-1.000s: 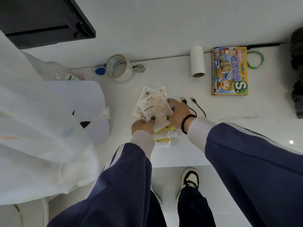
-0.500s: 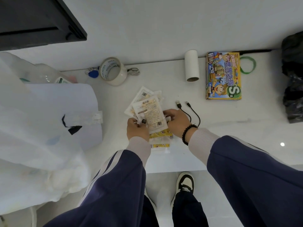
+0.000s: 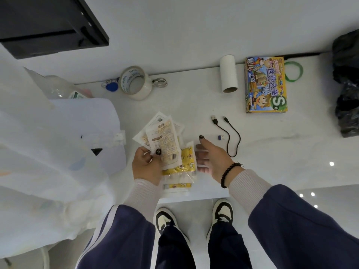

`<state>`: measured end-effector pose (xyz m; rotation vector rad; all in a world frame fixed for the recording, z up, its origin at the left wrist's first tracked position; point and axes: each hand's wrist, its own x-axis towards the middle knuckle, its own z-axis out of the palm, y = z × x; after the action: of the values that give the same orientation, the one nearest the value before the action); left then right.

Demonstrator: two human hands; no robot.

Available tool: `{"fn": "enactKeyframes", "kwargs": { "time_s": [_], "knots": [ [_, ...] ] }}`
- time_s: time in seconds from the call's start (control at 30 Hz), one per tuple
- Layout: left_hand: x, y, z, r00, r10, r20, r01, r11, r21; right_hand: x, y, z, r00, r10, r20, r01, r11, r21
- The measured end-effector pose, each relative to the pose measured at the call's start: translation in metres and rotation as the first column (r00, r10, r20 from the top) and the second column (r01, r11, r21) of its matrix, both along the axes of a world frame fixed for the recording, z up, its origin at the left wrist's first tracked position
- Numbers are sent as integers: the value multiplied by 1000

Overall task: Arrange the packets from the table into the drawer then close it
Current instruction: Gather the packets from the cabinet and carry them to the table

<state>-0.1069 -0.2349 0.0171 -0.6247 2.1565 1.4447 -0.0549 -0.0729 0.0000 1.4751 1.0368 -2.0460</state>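
Observation:
My left hand [image 3: 146,164] grips a fanned stack of packets [image 3: 165,140] above the front of the white table [image 3: 194,105], thumb pressed on the top white and beige one. Yellow-printed packets [image 3: 184,164] hang at the bottom of the stack. My right hand [image 3: 211,160] is just right of the stack, fingers straight and spread, palm toward the packets, holding nothing. No drawer is visible.
A tape roll [image 3: 135,83] with keys and a blue tag, a white tube [image 3: 228,73], a colourful box [image 3: 265,84], a green band [image 3: 293,71], a black cable [image 3: 229,134] and a small USB stick [image 3: 215,137] lie on the table. White bags [image 3: 48,152] fill the left; a black bag [image 3: 347,84] sits far right.
My right hand has let go of the packets and opened, drawing slightly right. My left hand alone holds the stack now. The view shifted back, showing my feet.

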Motion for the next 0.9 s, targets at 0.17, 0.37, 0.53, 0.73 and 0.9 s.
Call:
{"fn": "enactKeyframes", "kwargs": {
  "time_s": [0.17, 0.37, 0.53, 0.73, 0.9],
  "knots": [
    [12, -13, 29, 992, -51, 117, 30, 985, 171, -8, -16, 17, 995, -73, -68, 58, 978, -202],
    [26, -22, 78, 965, -232, 122, 202, 955, 215, 5, -10, 67, 975, -122, -187, 110, 991, -75],
    [45, -10, 144, 963, -256, 90, 227, 941, 251, 32, 2, 127, 965, -106, -240, 106, 994, -12],
    [97, 4, 216, 992, -34, 119, 10, 979, 202, 59, 3, 220, 953, -97, -288, 131, 986, 101],
    [127, -2, 264, 972, 195, 128, -222, 943, 248, 80, -11, 278, 918, -39, -396, 112, 980, 164]
  ]
}}
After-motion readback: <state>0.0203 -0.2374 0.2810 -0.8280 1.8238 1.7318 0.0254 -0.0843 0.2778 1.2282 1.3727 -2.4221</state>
